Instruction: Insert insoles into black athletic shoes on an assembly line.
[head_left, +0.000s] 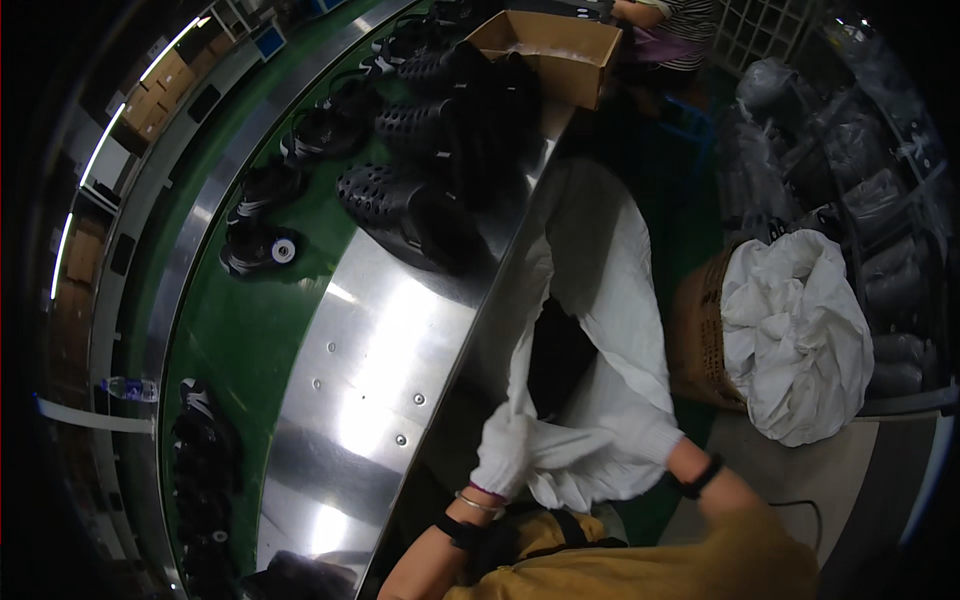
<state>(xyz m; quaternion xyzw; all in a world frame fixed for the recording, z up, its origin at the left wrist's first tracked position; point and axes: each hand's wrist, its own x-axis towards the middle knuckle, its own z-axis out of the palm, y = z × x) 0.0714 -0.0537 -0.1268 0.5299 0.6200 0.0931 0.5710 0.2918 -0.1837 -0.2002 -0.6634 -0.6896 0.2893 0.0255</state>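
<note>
A large white sack (625,240) hangs open in front of me, beside the metal edge of the workbench. Dark contents (558,355) show inside its mouth, too dim to make out. My left hand (503,452), in a white knit glove, is closed on the near left part of the sack's rim. Also gloved in white, my right hand (645,437) grips the near right part, its fingers blending into the pale cloth and slightly blurred. Folds of the sack are bunched between both hands.
Black clogs (400,212) stand along the metal ledge (385,340), left of the sack. More black shoes (262,248) sit on the green conveyor (235,340). An open cardboard box (580,65) is at the far end. Right: a brown carton (700,325) with white cloth (795,330); a person (675,40) sits beyond.
</note>
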